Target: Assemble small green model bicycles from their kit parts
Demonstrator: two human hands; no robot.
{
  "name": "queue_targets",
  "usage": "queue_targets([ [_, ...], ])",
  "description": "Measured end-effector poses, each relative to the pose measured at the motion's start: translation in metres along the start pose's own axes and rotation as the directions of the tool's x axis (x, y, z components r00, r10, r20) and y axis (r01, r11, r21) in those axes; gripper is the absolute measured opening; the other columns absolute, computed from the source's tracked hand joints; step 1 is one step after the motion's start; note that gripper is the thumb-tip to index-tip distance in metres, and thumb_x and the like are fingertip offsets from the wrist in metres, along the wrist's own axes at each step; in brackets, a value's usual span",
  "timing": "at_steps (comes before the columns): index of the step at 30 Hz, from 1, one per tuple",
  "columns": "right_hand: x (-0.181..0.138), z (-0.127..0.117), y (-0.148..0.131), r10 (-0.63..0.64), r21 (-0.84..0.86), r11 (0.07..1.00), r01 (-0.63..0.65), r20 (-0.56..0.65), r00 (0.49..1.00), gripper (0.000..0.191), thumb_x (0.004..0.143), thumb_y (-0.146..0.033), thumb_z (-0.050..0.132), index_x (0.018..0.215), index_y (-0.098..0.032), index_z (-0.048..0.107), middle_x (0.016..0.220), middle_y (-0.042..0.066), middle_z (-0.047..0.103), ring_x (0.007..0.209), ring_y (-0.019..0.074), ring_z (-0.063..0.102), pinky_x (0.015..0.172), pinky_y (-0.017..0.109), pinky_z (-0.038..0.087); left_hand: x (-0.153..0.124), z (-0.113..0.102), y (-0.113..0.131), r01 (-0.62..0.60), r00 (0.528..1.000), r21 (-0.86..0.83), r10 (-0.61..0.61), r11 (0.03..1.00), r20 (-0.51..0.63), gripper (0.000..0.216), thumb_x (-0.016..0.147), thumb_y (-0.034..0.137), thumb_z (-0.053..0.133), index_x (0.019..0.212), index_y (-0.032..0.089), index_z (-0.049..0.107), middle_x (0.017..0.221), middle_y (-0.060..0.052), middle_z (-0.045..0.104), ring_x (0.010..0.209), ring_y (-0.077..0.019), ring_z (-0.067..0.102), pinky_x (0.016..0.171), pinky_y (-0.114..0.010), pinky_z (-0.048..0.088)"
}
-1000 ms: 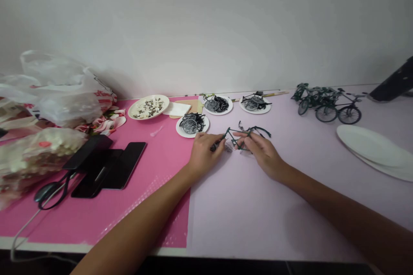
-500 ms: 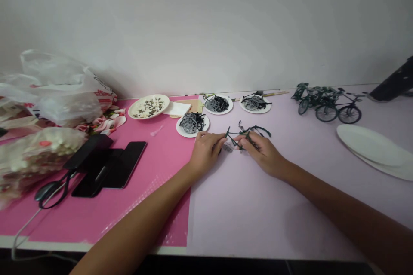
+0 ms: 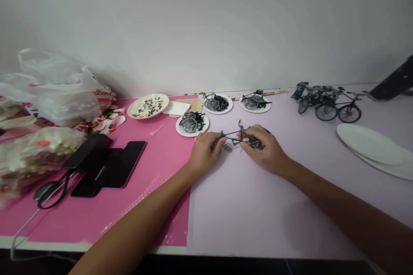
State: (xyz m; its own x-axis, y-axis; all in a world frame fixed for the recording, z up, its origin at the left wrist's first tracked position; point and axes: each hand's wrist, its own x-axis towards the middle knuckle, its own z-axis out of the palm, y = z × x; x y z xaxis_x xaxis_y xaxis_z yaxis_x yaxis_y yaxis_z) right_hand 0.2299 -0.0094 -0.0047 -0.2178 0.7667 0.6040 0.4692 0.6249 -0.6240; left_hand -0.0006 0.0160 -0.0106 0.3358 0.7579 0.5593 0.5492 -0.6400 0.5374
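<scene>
Between my hands, low over the lilac part of the table, is a dark miniature bicycle (image 3: 232, 133) with a thin frame and handlebars. My left hand (image 3: 208, 148) pinches its left end near the saddle, and part of a wheel shows by the fingers. At the handlebar end, my right hand (image 3: 261, 146) is closed on it, with a dark wheel showing beneath the fingers. Just behind my left hand stands a small white plate (image 3: 206, 129) piled with grey wheels and black parts.
Two more plates of parts, a left one (image 3: 230, 109) and a right one (image 3: 267, 108), stand by the wall. Several small bicycles (image 3: 325, 103) stand at the back right near white oval plates (image 3: 364, 142). A phone (image 3: 125, 165), bags (image 3: 61, 94) and a bowl (image 3: 135, 114) are left.
My right hand has shifted slightly right and turned over the handlebar end. The bicycle frame has swung to lie more level, and a wheel now shows under the right fingers.
</scene>
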Motion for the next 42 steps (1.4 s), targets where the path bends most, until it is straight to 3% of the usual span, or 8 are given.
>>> queue_targets([
  [4,0.001,-0.009,0.001,-0.021,-0.004,1.0,0.021,-0.158,0.987,0.042,0.082,-0.007,0.054,0.118,-0.025,0.069,0.113,0.007,0.072,0.108,0.0285,0.065,0.093,0.045,0.054,0.0,0.0,0.0,0.05,0.996,0.001,-0.05,0.999,-0.075,0.025,0.103,0.037,0.058,0.088,0.02,0.068,0.083,-0.005,0.075,0.078,-0.0207,0.069,0.079,-0.034,0.048],
  [8,0.005,-0.012,0.005,-0.045,-0.142,0.99,0.007,-0.266,0.963,0.043,0.075,-0.001,0.05,0.105,-0.026,0.07,0.103,0.006,0.072,0.103,0.0284,0.065,0.092,0.047,0.054,0.0,0.0,-0.001,0.086,0.992,-0.025,-0.088,0.996,-0.094,0.021,0.102,0.035,0.059,0.09,0.02,0.067,0.084,-0.005,0.074,0.077,-0.0193,0.068,0.075,-0.031,0.049],
  [13,0.011,-0.019,0.015,-0.14,-0.234,0.967,0.098,-0.172,0.975,0.035,0.079,0.001,0.049,0.09,-0.026,0.07,0.093,0.005,0.073,0.099,0.0287,0.064,0.089,0.048,0.053,0.0,-0.001,0.0,0.152,0.983,-0.068,-0.158,0.986,-0.092,0.017,0.1,0.033,0.06,0.095,0.02,0.069,0.084,-0.004,0.072,0.072,-0.016,0.066,0.067,-0.027,0.049],
  [17,0.016,-0.035,0.022,-0.132,-0.313,0.93,0.192,0.205,0.97,0.031,0.086,-0.004,0.055,0.097,-0.024,0.075,0.097,0.007,0.074,0.1,0.0288,0.063,0.088,0.048,0.052,0.0,0.0,0.0,0.182,0.979,-0.096,-0.189,0.979,-0.07,0.017,0.099,0.033,0.061,0.09,0.02,0.067,0.081,-0.003,0.071,0.068,-0.0145,0.063,0.063,-0.026,0.047],
  [20,0.019,-0.046,0.026,-0.13,-0.342,0.906,0.25,0.338,0.932,0.036,0.087,-0.003,0.052,0.103,-0.023,0.077,0.102,0.009,0.074,0.104,0.0289,0.062,0.092,0.049,0.051,0.0,0.0,0.0,0.203,0.976,-0.137,-0.211,0.97,-0.052,0.021,0.098,0.035,0.062,0.084,0.02,0.064,0.08,-0.002,0.071,0.066,-0.0138,0.062,0.062,-0.025,0.046],
  [29,0.019,-0.049,0.046,0.022,-0.456,0.887,0.077,0.209,0.978,0.04,0.091,-0.009,0.047,0.106,-0.028,0.079,0.109,0.009,0.076,0.112,0.034,0.06,0.094,0.056,0.046,0.002,-0.002,0.002,0.213,0.977,-0.197,-0.212,0.957,0.027,0.023,0.099,0.039,0.06,0.086,0.02,0.063,0.072,-0.001,0.068,0.063,-0.0147,0.062,0.059,-0.025,0.046],
  [38,0.015,-0.046,0.069,0.09,-0.448,0.894,0.003,0.186,0.979,0.035,0.101,-0.025,0.046,0.115,-0.026,0.078,0.115,0.012,0.075,0.111,0.0342,0.06,0.098,0.058,0.048,-0.002,-0.001,0.002,0.249,0.966,-0.165,-0.258,0.954,-0.03,0.021,0.1,0.041,0.058,0.097,0.021,0.061,0.061,0.004,0.064,0.053,-0.0133,0.057,0.057,-0.025,0.043],
  [42,0.016,-0.046,0.07,0.089,-0.387,0.922,-0.003,0.204,0.975,0.031,0.103,-0.037,0.051,0.105,-0.025,0.08,0.106,0.011,0.076,0.105,0.0331,0.062,0.095,0.056,0.05,-0.003,-0.001,0.002,0.247,0.966,-0.229,-0.258,0.941,-0.02,0.017,0.104,0.039,0.052,0.103,0.021,0.054,0.08,-0.001,0.074,0.052,-0.0115,0.058,0.055,-0.024,0.043],
])
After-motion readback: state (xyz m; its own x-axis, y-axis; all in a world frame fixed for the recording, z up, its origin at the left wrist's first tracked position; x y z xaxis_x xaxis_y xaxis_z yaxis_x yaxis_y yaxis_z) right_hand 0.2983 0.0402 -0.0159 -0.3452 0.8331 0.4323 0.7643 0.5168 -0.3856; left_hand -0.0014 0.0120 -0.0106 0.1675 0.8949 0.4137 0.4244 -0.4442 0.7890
